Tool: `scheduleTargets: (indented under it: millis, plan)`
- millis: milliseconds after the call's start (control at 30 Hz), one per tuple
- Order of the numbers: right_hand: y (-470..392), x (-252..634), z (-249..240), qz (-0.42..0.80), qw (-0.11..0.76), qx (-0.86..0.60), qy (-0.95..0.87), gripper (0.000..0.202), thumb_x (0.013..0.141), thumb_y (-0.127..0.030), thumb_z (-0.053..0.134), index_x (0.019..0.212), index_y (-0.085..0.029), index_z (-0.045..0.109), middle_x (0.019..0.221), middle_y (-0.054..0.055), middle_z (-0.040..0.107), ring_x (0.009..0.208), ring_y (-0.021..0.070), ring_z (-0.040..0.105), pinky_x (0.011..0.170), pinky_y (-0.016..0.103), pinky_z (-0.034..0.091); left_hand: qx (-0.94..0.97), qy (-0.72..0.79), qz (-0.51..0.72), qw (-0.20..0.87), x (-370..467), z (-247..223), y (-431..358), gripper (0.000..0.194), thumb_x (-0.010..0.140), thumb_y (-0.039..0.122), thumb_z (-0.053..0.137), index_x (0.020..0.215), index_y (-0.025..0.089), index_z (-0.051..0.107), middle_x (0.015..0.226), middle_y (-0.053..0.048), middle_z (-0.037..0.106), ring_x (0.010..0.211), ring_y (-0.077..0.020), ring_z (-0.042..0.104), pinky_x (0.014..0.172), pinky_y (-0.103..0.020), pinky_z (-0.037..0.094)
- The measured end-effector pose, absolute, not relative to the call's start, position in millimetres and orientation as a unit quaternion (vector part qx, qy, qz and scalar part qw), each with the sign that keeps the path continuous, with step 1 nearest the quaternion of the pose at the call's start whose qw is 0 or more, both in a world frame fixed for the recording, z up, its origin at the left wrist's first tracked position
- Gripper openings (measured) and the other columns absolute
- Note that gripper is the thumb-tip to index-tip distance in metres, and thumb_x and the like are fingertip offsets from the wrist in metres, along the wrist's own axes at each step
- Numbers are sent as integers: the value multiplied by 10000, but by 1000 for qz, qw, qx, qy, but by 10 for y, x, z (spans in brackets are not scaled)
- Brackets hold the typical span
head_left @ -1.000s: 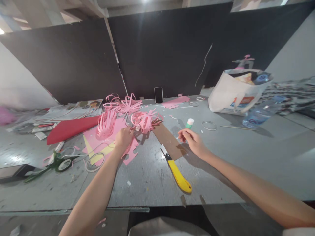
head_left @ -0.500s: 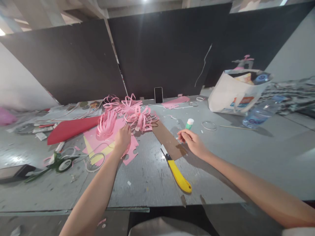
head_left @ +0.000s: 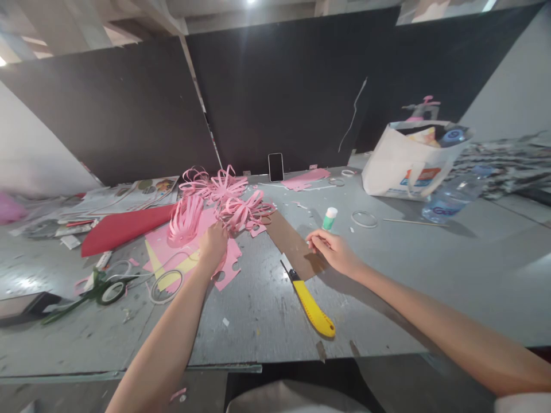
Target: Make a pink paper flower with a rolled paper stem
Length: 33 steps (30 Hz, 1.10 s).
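Observation:
My left hand [head_left: 212,246] is closed at the near edge of a bundle of looped pink paper strips [head_left: 246,211], its fingertips on the bundle and partly hidden. Beneath that hand lie cut pink paper sheets [head_left: 227,269] with a yellow sheet [head_left: 157,268]. My right hand [head_left: 332,251] hovers over the right side of a brown cardboard strip [head_left: 293,241], fingers curled together; whatever they pinch is hidden. Just behind it stands a green and white glue stick [head_left: 329,219]. A yellow utility knife [head_left: 314,308], blade out, lies between my forearms.
More looped pink strips [head_left: 186,221] lie left, beside a red sheet [head_left: 124,228]. Green tape [head_left: 112,292] and wire coils [head_left: 167,287] are near left. A phone [head_left: 276,167] leans on the back board. A white bag [head_left: 404,163] and a water bottle [head_left: 454,198] stand right.
The looped strip bundle at my left hand has turned and spread sideways. My right hand has shifted slightly left and down, and the view has moved a little.

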State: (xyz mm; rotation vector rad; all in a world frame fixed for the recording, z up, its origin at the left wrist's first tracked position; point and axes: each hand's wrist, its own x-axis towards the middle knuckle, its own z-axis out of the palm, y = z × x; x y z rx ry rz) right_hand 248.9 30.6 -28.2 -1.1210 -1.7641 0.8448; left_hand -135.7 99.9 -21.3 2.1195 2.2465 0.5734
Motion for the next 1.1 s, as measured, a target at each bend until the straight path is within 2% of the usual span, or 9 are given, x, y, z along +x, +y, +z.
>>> scheduleTargets:
  millis: [200,333,467,633,733,800,967,1100]
  plan:
    - [270,2517,-231,289,422,-463,-724,345,1096,-530,525,1032,-254,722,843,45,725,778,218,685,677,333,514,666,717,208,-1,-1310,-142,960,352,1073,244,435,1263,150,715,1132,-192,793,1021,-312,754,815,-339,508]
    - [331,2646,-257,230,492,-489,-683,314,1091,-512,542,1065,-250,712,738,16,657,675,203,620,637,333,461,659,704,264,-21,-1253,-94,915,365,1100,292,421,1267,159,717,1184,-181,795,1056,-307,752,856,-340,514]
    - [398,2751,-230,197,563,-494,-632,291,1068,-504,569,1008,-247,691,672,-4,585,614,199,561,612,338,415,649,697,304,-21,-1196,-65,875,402,1118,343,413,1302,150,715,1183,-180,803,1077,-321,757,876,-353,527]
    - [516,2764,-203,152,637,-524,-544,208,981,-453,645,1047,-256,635,740,-11,528,666,202,496,631,342,392,655,682,325,-23,-1188,-81,873,412,1115,347,413,1319,148,711,1252,-171,793,1129,-320,751,925,-362,537]
    - [575,2764,-226,157,674,-522,-499,311,909,-439,713,1102,-276,532,782,-30,471,698,204,478,657,343,407,656,679,328,-20,-1199,-93,877,394,1114,343,414,1291,164,717,1224,-155,800,1121,-306,753,920,-346,534]
    - [551,2746,-237,144,681,-509,-507,347,909,-435,722,1126,-280,500,814,-27,457,724,204,478,680,346,418,656,680,327,-18,-1200,-96,873,382,1113,339,419,1279,167,718,1186,-149,805,1092,-297,755,902,-334,528]
    - [314,2540,-197,133,636,-463,-603,243,1013,-439,637,1164,-281,532,867,8,517,794,220,533,741,361,466,653,680,334,-10,-1190,-88,866,361,1115,333,437,1262,165,721,1120,-138,807,1046,-281,750,865,-315,509]
    - [244,2283,-66,196,494,-420,-736,125,1050,-376,581,1125,-280,607,912,43,631,858,236,609,809,378,493,642,684,345,-16,-1214,-63,878,389,1137,348,412,1257,153,727,1098,-141,805,1031,-271,744,856,-312,501]
